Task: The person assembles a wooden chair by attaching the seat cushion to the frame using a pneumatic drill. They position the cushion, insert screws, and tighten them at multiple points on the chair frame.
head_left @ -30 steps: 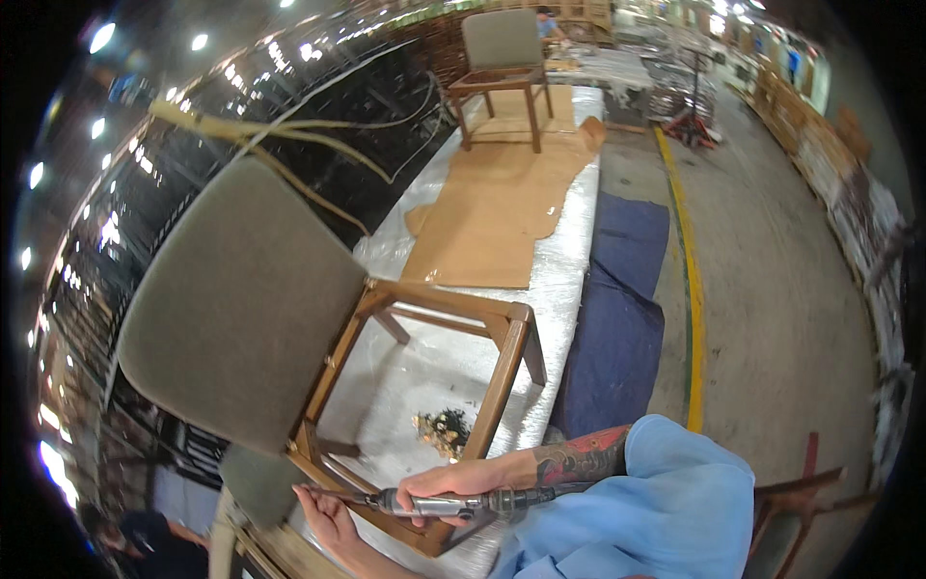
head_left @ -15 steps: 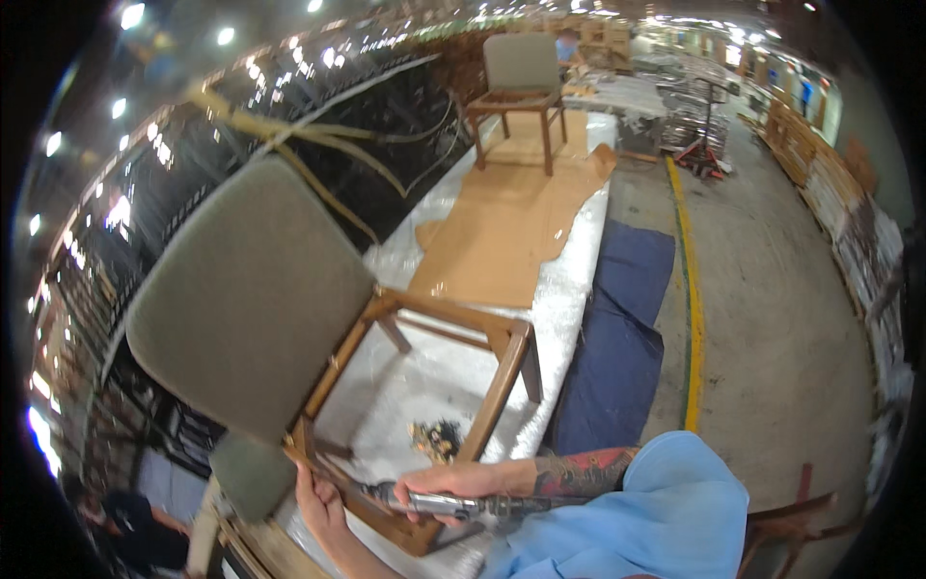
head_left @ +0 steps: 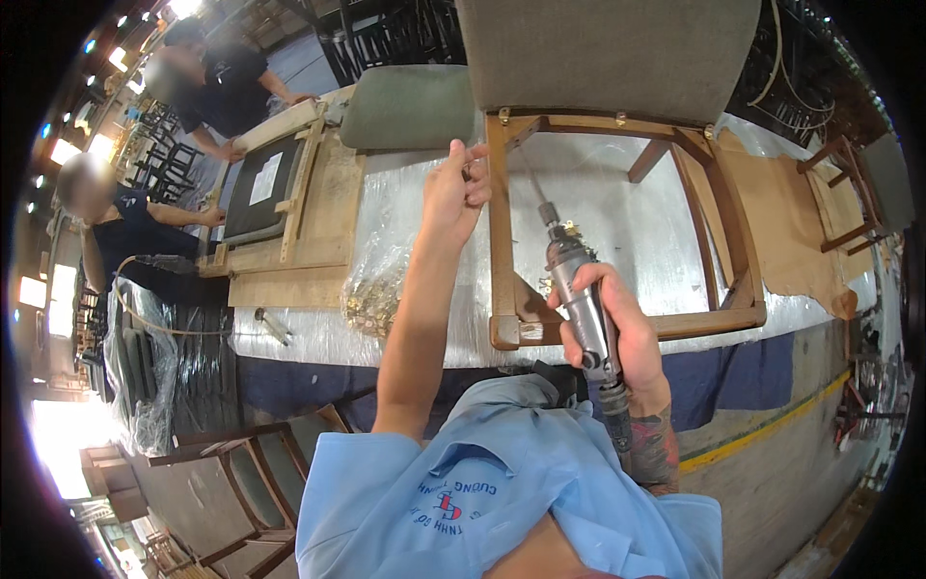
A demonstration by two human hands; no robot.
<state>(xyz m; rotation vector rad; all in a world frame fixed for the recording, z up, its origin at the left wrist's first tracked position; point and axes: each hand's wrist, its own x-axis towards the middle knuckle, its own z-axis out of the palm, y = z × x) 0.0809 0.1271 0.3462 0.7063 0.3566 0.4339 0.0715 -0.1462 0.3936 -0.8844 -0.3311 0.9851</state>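
Observation:
A wooden chair frame (head_left: 503, 241) with a grey padded back (head_left: 608, 53) lies on the plastic-covered workbench (head_left: 617, 222). My left hand (head_left: 455, 193) rests against the frame's left rail near its top corner, fingers pinched on something small that I cannot make out. My right hand (head_left: 622, 323) grips a grey pneumatic screwdriver (head_left: 579, 289), its long bit pointing up along that rail toward my left hand. My blue shirt fills the lower middle.
A bag of brass screws (head_left: 371, 289) lies on the bench left of my arm. A green seat cushion (head_left: 410, 106) and a second wooden frame (head_left: 280, 212) sit further left, where two people in dark shirts (head_left: 125, 236) work. Chair frames stand on the floor below.
The view has swung round, so the chair now appears upright ahead instead of to the left. My left hand has risen to the frame's rail and the screwdriver now points up along it.

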